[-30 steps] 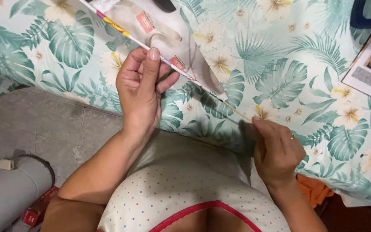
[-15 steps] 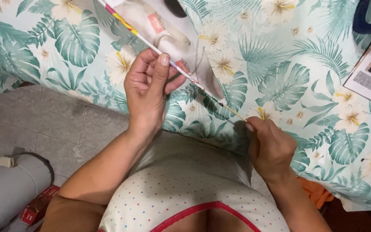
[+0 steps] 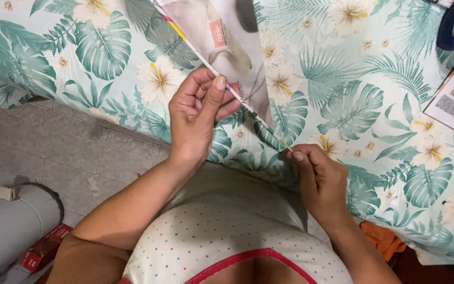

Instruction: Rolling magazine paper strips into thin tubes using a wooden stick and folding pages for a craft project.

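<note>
The paper sheet (image 3: pixel 222 42) is rolled at one edge into a thin tube (image 3: pixel 227 87) over the leaf-print tablecloth (image 3: pixel 353 105); it looks light and easily crushed, best pinched gently. The left hand (image 3: pixel 198 113) closes fingers around the tube's middle, the right hand (image 3: pixel 319 181) pinches its lower tip

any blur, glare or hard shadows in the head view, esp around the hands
Head view: even, soft light, no glare; left hand, right hand and the thin paper roll between them look sharp; a soft shadow falls under the arms onto the floral cloth; the grey cylinder lies dimmer by the bottom-left corner.
</note>
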